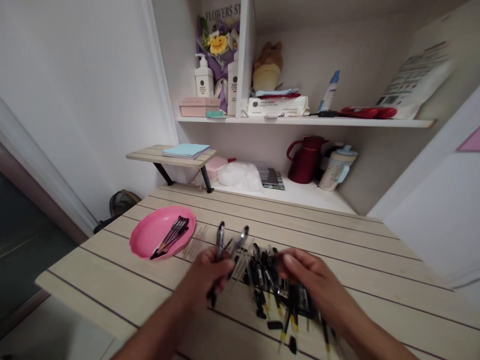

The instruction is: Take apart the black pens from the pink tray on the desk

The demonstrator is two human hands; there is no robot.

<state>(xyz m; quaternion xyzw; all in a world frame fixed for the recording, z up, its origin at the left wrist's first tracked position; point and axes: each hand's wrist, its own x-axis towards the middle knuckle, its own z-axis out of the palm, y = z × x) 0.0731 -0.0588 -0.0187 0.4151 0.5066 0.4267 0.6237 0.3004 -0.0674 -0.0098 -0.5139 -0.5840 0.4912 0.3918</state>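
My left hand (210, 274) is closed around black and clear pen parts (220, 234), which stick up past the thumb; a dark end shows below the fist. Blur hides how many pieces it holds. Over the right side of a pile of pen parts (267, 272), my right hand (305, 272) has thumb and fingers pinched together. Whatever lies between those fingertips is too dark and blurred to make out. The pile mixes black caps, clear barrels and thin refills with yellow sections. Several dark pens (172, 236) lie side by side in a pink plate (144, 235) to the left.
Thin clear tubes (195, 242) lie on the slatted table (123, 280) beside the plate. A small raised stand (144, 152) carries blue paper (186, 150) at the back left. Behind are a red jug (305, 160), a beige bottle (336, 167) and a loaded shelf (318, 121).
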